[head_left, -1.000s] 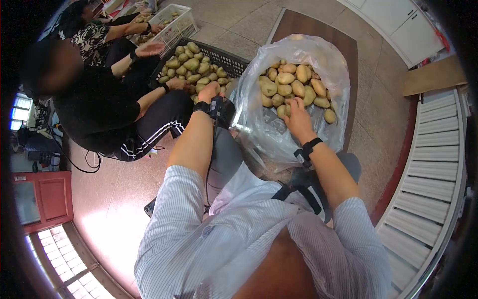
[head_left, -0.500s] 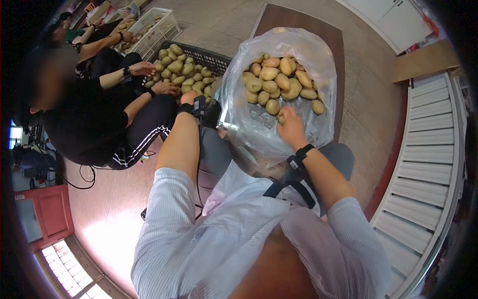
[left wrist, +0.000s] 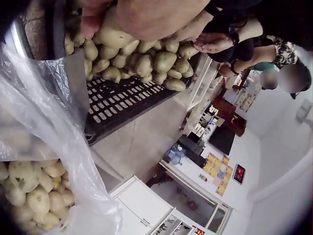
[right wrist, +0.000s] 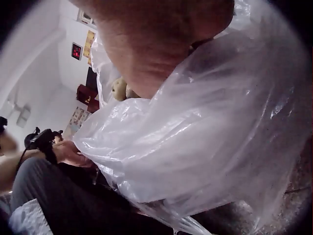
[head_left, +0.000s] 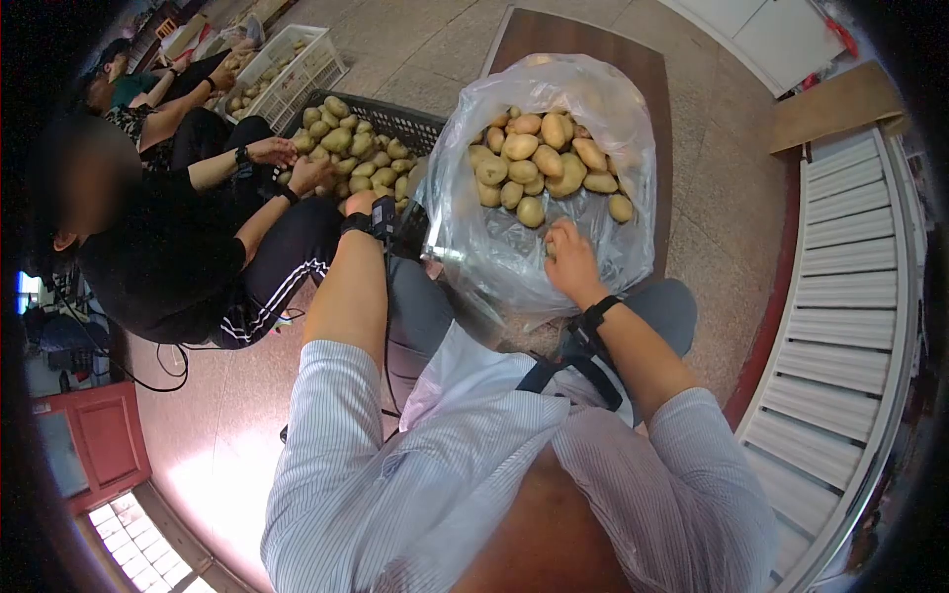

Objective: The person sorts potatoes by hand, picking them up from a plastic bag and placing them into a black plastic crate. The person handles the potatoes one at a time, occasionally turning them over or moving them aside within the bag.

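My left hand [head_left: 361, 202] is over the near end of a black plastic crate [head_left: 420, 128] full of potatoes. In the left wrist view its thumb and fingers grip a potato [left wrist: 111, 33] above the pile. My right hand [head_left: 570, 262] is inside the mouth of a clear plastic bag [head_left: 628, 104], on the side nearest me. Its curled fingers pinch a small potato, mostly hidden by the hand. Farther back in the bag lies a heap of potatoes [head_left: 547, 158]. In the right wrist view the bag's side covers the fingertips.
A person in black [head_left: 138, 247] sits at my left, both hands at the crate's far side. Beyond stands a white crate [head_left: 316, 64] with more people beside it. The bag rests on a brown board [head_left: 583, 44]. A white radiator [head_left: 840, 287] runs along the right.
My right hand has drawn back from the potato heap toward me with a small potato. My left hand stays at the crate. The neighbouring person's hands have moved closer together.
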A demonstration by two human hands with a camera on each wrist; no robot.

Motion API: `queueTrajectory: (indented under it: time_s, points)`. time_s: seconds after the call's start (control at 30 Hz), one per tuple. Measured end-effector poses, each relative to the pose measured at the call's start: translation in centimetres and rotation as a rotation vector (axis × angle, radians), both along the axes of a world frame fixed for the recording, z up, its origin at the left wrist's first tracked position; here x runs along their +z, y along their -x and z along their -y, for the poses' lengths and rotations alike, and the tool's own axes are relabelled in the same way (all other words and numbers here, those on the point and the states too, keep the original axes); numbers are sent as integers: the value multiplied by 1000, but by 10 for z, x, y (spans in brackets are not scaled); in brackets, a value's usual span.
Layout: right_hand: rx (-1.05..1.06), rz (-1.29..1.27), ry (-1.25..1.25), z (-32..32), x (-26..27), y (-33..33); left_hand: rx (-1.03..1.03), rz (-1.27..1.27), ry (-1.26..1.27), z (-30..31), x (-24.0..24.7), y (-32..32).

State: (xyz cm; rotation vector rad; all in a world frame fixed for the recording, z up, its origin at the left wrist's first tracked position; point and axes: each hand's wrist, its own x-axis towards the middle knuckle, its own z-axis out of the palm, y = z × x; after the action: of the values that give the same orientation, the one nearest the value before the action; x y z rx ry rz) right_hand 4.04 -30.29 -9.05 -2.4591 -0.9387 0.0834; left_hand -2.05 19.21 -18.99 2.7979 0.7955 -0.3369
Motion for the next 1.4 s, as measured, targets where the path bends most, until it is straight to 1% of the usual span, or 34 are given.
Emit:
queueTrajectory:
  time_s: [0.03, 0.07, 0.1, 0.13, 0.17, 0.2, 0.23, 0.27, 0.33, 0.37, 0.4, 0.47, 0.5, 0.57, 0.6, 0.63, 0.67, 0.73, 0.77, 0.83, 0.87, 0.93, 0.97, 1.0, 1.03, 1.07, 1.13, 1.2, 1.27, 1.3, 1.33, 1.4]
  points:
    - [4, 15, -14, 1, -1, 1, 64, 37, 96, 2, 0, -1]
    - [4, 17, -14, 1, 0, 1, 64, 39, 96, -6, -19, -6]
    - [-6, -3, -17, 1, 3, 3, 39, 47, -16, -21, -51, -14]
    - [-17, -23, -22, 1, 4, 4, 15, 55, -129, -28, -68, -20]
    - [-20, -19, -23, 1, 4, 5, 12, 58, -130, 3, -38, -7]
    - [-23, -14, -7, 2, 4, 5, -29, 79, -129, 22, -2, -6]
    - [-25, -7, 9, 2, 4, 5, -70, 102, -128, 27, 40, -1]
    - [-30, 0, 8, 3, 1, 5, -74, 109, -129, 27, 36, -7]
    - [-24, -20, -42, 4, -2, 5, 351, 261, 247, 28, 30, -18]
    - [-29, -13, -41, 5, -1, 5, -1, 119, -207, 49, 54, -18]
    - [-19, -13, -25, 5, 1, 6, -5, 126, -206, 62, 68, -19]
    - [-13, -9, -9, 5, 3, 7, 338, 544, 516, 88, 94, -20]
    - [-13, -14, 24, 6, 2, 8, 716, 762, 996, 118, 130, -20]
    - [-14, -16, 57, 7, 0, 8, 710, 779, 1020, 139, 142, -25]
    - [-1, -3, -8, 9, -1, 6, 707, 796, 1041, 143, 147, -27]
    - [13, 9, -73, 10, -4, 5, 680, 760, 1062, 140, 140, -30]
    - [12, 11, -72, 12, -14, 0, 679, 760, 1063, 143, 143, -31]
    - [-68, -85, -384, 11, -32, -12, 617, 694, 1042, 154, 149, -34]
    - [-67, -89, -380, 10, -21, -14, 622, 690, 1044, 157, 149, -35]
    - [-460, -838, -475, 9, 1, -17, 519, 623, 1122, 165, 151, -37]
    - [-459, -846, -469, 9, 5, -20, 527, 618, 1120, 169, 153, -37]
    - [-529, -1233, -836, 10, 14, -27, 365, 515, 1135, 181, 161, -39]
    - [-528, -1239, -833, 10, 18, -27, 315, 516, 1145, 193, 173, -35]
    - [-528, -1336, -949, 10, 22, -27, 320, 514, 1143, 199, 175, -36]
    - [-528, -1431, -1069, 10, 25, -27, 280, 471, 1151, 204, 174, -38]
    - [-528, -1433, -1067, 8, 27, -28, 239, 430, 1159, 208, 174, -40]
    - [-446, -1477, -1083, 4, 33, -27, 210, 401, 1142, 217, 174, -42]
    - [-422, -1489, -1099, -4, 38, -23, 96, 334, 1094, 226, 175, -42]
    - [-401, -1499, -1117, -12, 40, -20, 53, 285, 1071, 240, 186, -41]
    - [-314, -1538, -1118, -16, 41, -20, 13, 240, 1045, 244, 190, -40]
    - [-225, -1575, -1117, -20, 41, -21, 12, 238, 1046, 244, 183, -41]
    - [-219, -1611, -1084, -28, 42, -23, -139, 235, 1066, 244, 166, -43]
